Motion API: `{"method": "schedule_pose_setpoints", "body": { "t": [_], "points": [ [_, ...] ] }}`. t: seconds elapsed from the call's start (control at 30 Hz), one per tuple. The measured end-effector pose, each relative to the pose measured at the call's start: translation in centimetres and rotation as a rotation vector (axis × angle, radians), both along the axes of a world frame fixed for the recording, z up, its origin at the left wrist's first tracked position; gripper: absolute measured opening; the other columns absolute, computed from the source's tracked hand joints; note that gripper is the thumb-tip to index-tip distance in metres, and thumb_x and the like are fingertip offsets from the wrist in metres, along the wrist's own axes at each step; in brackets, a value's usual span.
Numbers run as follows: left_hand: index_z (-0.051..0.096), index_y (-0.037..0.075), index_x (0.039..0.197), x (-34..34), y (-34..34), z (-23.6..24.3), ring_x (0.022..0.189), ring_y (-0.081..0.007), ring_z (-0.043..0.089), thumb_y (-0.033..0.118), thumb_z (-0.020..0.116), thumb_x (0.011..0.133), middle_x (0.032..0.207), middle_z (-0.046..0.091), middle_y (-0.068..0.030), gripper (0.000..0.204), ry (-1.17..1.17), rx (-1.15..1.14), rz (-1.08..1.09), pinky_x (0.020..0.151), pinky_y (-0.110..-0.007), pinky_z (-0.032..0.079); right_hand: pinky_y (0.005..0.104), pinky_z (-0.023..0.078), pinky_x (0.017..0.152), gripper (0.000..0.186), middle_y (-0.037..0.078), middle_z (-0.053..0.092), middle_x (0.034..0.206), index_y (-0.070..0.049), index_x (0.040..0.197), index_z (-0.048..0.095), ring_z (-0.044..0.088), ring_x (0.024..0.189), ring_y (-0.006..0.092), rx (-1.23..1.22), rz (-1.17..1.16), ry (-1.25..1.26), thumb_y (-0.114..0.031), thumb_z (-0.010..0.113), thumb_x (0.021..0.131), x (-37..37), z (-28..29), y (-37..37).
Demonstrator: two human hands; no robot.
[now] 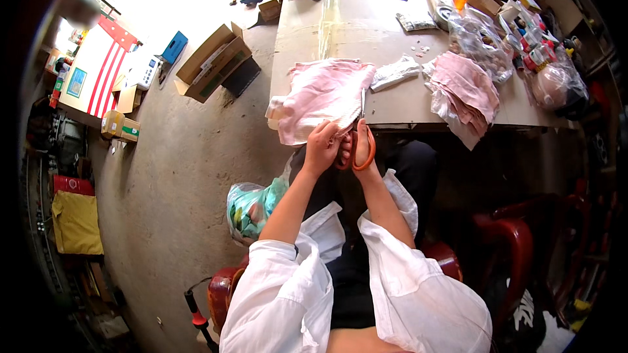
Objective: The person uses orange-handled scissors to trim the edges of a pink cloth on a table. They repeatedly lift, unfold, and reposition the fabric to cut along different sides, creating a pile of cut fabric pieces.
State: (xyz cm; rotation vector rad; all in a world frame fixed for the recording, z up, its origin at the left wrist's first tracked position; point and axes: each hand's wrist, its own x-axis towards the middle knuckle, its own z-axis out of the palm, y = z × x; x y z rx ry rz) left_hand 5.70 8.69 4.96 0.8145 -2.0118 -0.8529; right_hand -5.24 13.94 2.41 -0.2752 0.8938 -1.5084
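Head view: the person's left hand (322, 146) pinches the near right corner of the pink-and-white striped cloth (327, 91); the right hand (362, 151) grips orange-handled scissors (372, 147) just beside it. The cloth overhangs the pale table's (294, 33) near edge, bare tabletop beyond.

The place looks like a small, cluttered workshop or storeroom; it shows in the bare concrete floor (176, 183), the cardboard box (219, 68) standing there, and the taped counter (379, 33) bearing pink cloth (327, 88) and bulging plastic bags (481, 39).
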Motion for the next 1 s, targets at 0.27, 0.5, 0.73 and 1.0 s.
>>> {"method": "schedule_pose_setpoints", "body": {
  "t": [0.27, 0.5, 0.73, 1.0],
  "points": [
    [0.059, 0.003, 0.094, -0.8, -0.1, 0.3, 0.075, -0.0322, 0.060, -0.004, 0.057, 0.077, 0.083, 0.055, -0.0135, 0.018, -0.021, -0.075, 0.063, 0.065, -0.037, 0.048, 0.0260, 0.041, 0.059, 0.069, 0.001, 0.050, 0.076, -0.011, 0.084, 0.049, 0.047, 0.063, 0.0121, -0.183, 0.183, -0.216, -0.077, 0.031, 0.083, -1.0, 0.7, 1.0],
    [0.063, 0.003, 0.101, -1.6, 0.2, 0.3, 0.071, -0.0284, 0.063, -0.003, 0.058, 0.080, 0.084, 0.057, -0.0124, 0.022, -0.064, -0.008, 0.007, 0.063, -0.035, 0.050, 0.0256, 0.039, 0.059, 0.077, 0.001, 0.050, 0.074, -0.005, 0.087, 0.056, 0.045, 0.064, 0.0130, -0.068, -0.013, -0.310, -0.078, 0.033, 0.081, -2.2, 0.1, 0.3],
    [0.062, 0.002, 0.099, -0.9, -0.1, -0.1, 0.073, -0.0299, 0.058, -0.002, 0.058, 0.081, 0.080, 0.055, -0.0133, 0.019, -0.020, -0.013, -0.039, 0.063, -0.036, 0.047, 0.0195, 0.029, 0.040, 0.062, -0.005, 0.039, 0.059, -0.014, 0.070, 0.043, 0.035, 0.045, 0.0059, 0.001, 0.064, -0.183, -0.074, 0.035, 0.084, -2.8, 0.3, 0.4],
    [0.062, 0.001, 0.096, -0.9, -0.2, 0.0, 0.071, -0.0310, 0.057, -0.002, 0.058, 0.080, 0.079, 0.054, -0.0136, 0.017, -0.040, -0.031, -0.019, 0.062, -0.036, 0.046, 0.0200, 0.028, 0.037, 0.061, -0.005, 0.034, 0.051, -0.014, 0.068, 0.042, 0.031, 0.038, 0.0066, -0.003, 0.055, -0.136, -0.073, 0.036, 0.085, -2.7, -0.2, 0.7]
  ]
}}
